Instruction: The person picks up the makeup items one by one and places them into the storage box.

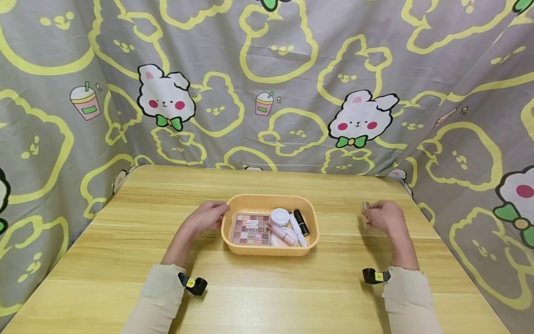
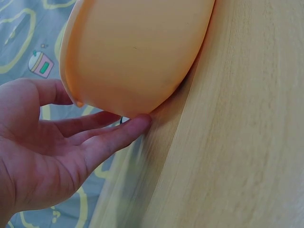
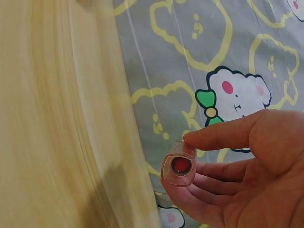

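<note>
At the left end of an orange plastic basket point(image 1: 271, 251), my left hand point(image 1: 207, 215) grips the rim. In the left wrist view its fingers point(image 2: 135, 124) meet the basket's outer wall point(image 2: 137, 52). Inside lie an eyeshadow palette point(image 1: 250, 228), a round white case point(image 1: 280, 216), a pink tube point(image 1: 282, 234) across another round case, a white tube point(image 1: 298, 228) and a black tube point(image 1: 301, 222). Off to the right, my right hand point(image 1: 385, 216) pinches a clear pinkish lip gloss tube point(image 3: 179, 166) between thumb and fingers; a red disc shows in its end.
The basket stands on a wood-grain table point(image 1: 275, 292), with bare tabletop between it and my right hand. A grey curtain point(image 1: 225, 51) with rabbit prints hangs behind the table and along both sides. A small black camera is strapped to each wrist.
</note>
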`<state>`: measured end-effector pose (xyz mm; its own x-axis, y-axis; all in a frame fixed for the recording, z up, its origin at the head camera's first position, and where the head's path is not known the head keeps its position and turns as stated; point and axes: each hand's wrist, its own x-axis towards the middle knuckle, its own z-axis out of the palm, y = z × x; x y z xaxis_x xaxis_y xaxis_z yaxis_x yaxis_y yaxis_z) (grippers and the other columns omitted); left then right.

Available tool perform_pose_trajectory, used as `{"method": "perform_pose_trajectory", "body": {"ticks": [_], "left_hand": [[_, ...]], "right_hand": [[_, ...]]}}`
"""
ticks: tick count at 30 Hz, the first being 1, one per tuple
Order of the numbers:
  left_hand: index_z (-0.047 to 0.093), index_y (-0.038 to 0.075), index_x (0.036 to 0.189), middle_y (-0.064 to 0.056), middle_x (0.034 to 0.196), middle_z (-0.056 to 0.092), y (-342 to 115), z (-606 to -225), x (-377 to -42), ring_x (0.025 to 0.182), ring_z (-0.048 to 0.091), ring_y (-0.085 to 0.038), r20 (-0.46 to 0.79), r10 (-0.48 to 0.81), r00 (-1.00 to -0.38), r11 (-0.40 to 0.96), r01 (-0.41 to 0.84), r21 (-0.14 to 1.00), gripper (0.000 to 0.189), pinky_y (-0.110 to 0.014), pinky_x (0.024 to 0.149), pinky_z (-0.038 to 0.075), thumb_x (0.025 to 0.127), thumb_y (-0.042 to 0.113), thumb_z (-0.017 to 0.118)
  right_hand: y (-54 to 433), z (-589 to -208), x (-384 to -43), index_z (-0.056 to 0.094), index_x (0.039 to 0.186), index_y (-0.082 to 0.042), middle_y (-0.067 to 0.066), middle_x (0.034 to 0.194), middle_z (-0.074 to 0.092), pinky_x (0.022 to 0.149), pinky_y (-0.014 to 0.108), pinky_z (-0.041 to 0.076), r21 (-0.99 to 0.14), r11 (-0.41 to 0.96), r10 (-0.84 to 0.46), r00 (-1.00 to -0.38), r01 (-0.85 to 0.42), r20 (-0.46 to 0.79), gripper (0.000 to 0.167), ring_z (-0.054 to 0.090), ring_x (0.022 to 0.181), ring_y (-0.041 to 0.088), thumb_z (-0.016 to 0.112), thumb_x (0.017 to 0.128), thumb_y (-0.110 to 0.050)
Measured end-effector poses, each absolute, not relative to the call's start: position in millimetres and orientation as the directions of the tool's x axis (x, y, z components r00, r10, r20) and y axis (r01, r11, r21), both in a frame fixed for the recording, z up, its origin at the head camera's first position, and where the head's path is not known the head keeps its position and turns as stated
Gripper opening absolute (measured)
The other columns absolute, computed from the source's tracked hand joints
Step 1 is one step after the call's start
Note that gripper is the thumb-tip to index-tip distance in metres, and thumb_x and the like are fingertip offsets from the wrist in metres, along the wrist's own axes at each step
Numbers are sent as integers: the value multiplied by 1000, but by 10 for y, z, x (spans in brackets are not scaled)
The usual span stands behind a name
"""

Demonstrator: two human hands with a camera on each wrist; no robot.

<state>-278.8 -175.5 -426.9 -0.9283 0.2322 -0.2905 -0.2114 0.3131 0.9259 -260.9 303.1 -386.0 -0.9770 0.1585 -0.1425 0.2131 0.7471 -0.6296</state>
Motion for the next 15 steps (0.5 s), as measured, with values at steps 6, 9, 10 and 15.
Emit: {"method": "perform_pose_trajectory", "body": {"ticks": [6, 9, 10, 15], "left_hand": [[37, -10, 151, -29, 143, 52, -1751, -4259, -2783, 129, 57, -36, -292, 236, -927, 316, -211, 925, 56, -42, 97, 56, 107, 24, 42], [37, -10, 151, -29, 143, 52, -1750, -4256, -2780, 130, 56, -37, -295, 235, -926, 319, -213, 924, 56, -42, 97, 56, 107, 24, 42], [37, -10, 151, -29, 143, 52, -1751, -4256, -2779, 130, 56, -37, -296, 236, -926, 320, -213, 923, 56, -42, 98, 56, 107, 24, 42], [37, -8, 151, -27, 143, 53, -1747, -4260, -2779, 129, 57, -35, -300, 231, -926, 336, -213, 917, 56, -40, 96, 57, 107, 26, 42]], "right_hand": [[2970, -3838, -2602, 62, 124, 11, 27, 109, 71, 66, 27, 49, -643, 742, 154, -982, 188, -110, 46, 70, 72, 14, 61, 95, -24], [2922, -3826, -2605, 63, 123, 10, 26, 108, 71, 64, 27, 49, -652, 735, 154, -983, 185, -105, 44, 69, 73, 14, 61, 95, -24], [2906, -3823, -2609, 63, 122, 10, 26, 108, 71, 64, 27, 50, -656, 733, 151, -983, 179, -100, 43, 69, 73, 14, 62, 95, -23], [2811, -3816, -2629, 63, 121, 12, 29, 110, 69, 62, 27, 54, -672, 724, 131, -988, 155, -86, 42, 70, 74, 15, 63, 95, -21]]}}
